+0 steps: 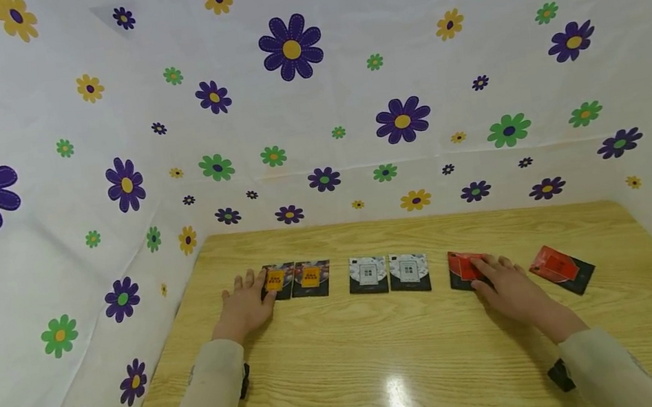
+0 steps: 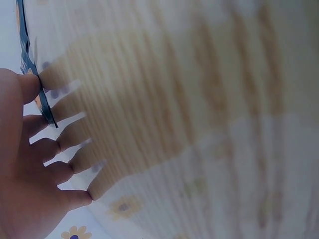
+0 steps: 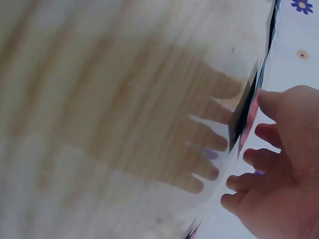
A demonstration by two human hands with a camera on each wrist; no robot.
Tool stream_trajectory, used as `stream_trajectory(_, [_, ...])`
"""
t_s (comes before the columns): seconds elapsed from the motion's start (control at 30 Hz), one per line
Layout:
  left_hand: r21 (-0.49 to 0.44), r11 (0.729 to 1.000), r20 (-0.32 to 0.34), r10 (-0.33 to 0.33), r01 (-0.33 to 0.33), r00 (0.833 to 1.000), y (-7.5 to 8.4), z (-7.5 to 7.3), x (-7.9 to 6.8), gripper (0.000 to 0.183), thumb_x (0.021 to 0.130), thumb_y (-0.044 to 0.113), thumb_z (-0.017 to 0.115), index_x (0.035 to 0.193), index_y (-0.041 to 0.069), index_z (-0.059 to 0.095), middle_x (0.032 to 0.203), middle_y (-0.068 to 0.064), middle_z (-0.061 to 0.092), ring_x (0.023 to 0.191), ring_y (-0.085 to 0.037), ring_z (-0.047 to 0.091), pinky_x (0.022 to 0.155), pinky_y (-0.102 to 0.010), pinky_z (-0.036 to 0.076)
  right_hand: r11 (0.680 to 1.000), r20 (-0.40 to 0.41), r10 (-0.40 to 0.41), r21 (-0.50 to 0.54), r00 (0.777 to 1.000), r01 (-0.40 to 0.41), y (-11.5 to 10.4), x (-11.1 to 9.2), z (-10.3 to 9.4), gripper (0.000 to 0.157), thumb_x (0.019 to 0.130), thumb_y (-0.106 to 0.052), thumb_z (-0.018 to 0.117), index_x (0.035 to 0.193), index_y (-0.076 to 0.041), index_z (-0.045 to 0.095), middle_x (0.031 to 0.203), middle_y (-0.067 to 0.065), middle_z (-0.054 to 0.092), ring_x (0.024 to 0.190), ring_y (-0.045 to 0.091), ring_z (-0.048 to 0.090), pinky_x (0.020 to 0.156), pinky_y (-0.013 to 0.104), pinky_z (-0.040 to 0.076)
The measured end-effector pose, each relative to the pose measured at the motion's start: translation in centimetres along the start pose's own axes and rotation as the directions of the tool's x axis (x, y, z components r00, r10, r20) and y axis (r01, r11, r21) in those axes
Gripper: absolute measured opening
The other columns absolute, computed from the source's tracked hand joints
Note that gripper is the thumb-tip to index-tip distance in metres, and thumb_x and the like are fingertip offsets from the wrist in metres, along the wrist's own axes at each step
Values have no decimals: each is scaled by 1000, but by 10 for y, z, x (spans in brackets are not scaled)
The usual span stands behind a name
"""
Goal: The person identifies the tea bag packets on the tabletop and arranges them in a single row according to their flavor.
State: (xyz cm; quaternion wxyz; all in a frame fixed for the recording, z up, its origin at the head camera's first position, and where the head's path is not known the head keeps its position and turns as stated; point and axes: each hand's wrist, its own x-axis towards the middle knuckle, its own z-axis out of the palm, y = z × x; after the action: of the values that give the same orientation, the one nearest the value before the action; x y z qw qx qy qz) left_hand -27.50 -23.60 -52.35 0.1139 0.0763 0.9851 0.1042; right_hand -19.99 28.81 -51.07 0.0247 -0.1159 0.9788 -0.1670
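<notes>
My left hand (image 1: 247,307) rests at the left edge of a small flat black packet with an orange label (image 1: 275,281), its fingers spread on the table. In the left wrist view the thumb touches that packet (image 2: 46,107). A matching orange-labelled packet (image 1: 311,278) lies right beside it. My right hand (image 1: 511,285) lies over a red-and-black packet (image 1: 459,270), covering its right part. In the right wrist view, the thumb touches this packet (image 3: 253,117), and the other fingers are spread apart. Farther right, a second red-and-black packet (image 1: 563,269) lies askew.
Two white-and-black packets (image 1: 367,275) lie side by side in the middle of the row. The wooden table (image 1: 348,360) ends at a white flower-printed cloth (image 1: 312,108) behind and on both sides.
</notes>
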Motion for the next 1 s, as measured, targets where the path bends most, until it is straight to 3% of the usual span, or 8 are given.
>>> stream_trajectory(0.3, [-16, 1000, -4, 2, -2, 1000, 3, -1, -1, 67, 114, 40, 39, 169, 8, 21, 173, -29, 15, 159, -56, 13, 121, -81, 15, 1000, -88, 12, 13, 996, -11, 36, -14, -21, 46, 110, -12, 52, 149, 13, 47, 152, 50, 38, 136, 76, 32, 108, 86, 28])
stream_trajectory(0.63, [-9, 1000, -12, 0, 0, 1000, 2, 1, -3, 66, 114, 39, 39, 169, 7, 21, 173, -29, 15, 158, -56, 13, 121, -82, 15, 997, -152, 37, -54, 988, -46, 90, -34, -35, 40, 106, 0, 51, 144, 10, 52, 141, 51, 44, 126, 76, 37, 100, 85, 34])
stream_trajectory(1.0, [-14, 1000, -2, -6, 6, 1000, 2, 1, -2, 66, 114, 39, 38, 170, 8, 20, 174, -28, 13, 159, -56, 11, 121, -81, 13, 981, -99, 99, -155, 990, -114, 117, -46, -43, 53, 91, 8, 46, 145, 10, 48, 138, 54, 41, 122, 77, 38, 95, 85, 39])
